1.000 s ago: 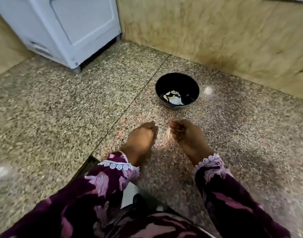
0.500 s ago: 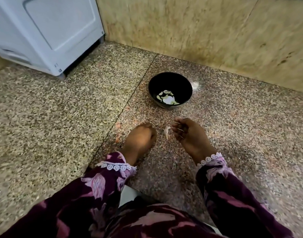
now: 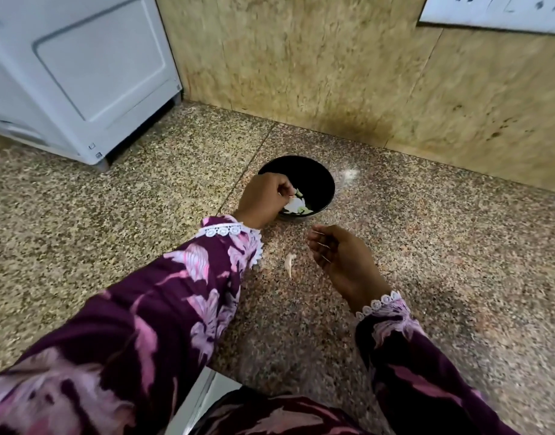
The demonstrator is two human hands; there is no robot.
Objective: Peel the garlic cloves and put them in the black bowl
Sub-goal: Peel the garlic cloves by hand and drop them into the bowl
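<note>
Left hand point(image 3: 263, 199) over black bowl point(image 3: 320, 180), fingers pinching a garlic clove point(image 3: 290, 191); let go low inside. Right hand point(image 3: 339, 255) loosely curled, empty, near peel point(image 3: 288, 263) on counter point(image 3: 427, 246)

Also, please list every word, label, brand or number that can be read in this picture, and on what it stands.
None can be read.
White appliance: two tiny marks near its lower corner, too small to read.
White panel on the wall: only dark blurred spots, no letters visible.
Black bowl: no text visible.
</note>
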